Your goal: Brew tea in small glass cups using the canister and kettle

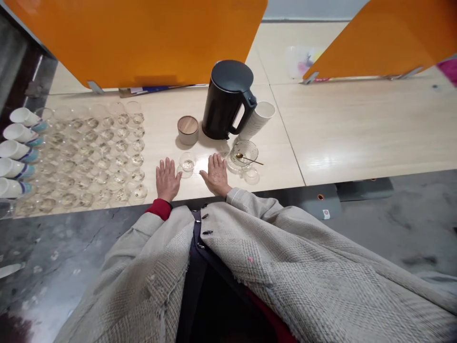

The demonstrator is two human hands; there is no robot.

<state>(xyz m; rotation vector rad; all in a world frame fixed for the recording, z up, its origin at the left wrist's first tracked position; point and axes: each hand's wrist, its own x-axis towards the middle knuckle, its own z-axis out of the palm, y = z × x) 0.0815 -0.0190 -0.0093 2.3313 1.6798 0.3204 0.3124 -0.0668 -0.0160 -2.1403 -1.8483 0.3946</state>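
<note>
Pale worktop point(357, 128) below orange dividers point(143, 43): the person's left hand point(167, 180) and right hand point(216, 175) lie flat, fingers spread, holding nothing; a small glass cup point(187, 165) stands between them, nearer the left, with a black kettle point(228, 100) beyond

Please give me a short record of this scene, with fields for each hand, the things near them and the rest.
Left: left hand flat on the table, palm down, holding nothing
Right: right hand flat on the table, palm down, holding nothing
Between: small glass cup, standing between the two hands
Things: black kettle, wooden-lidded pot, glass bowl with a spoon, stack of paper cups
Rest: rows of small glasses to the left, orange partitions behind
</note>
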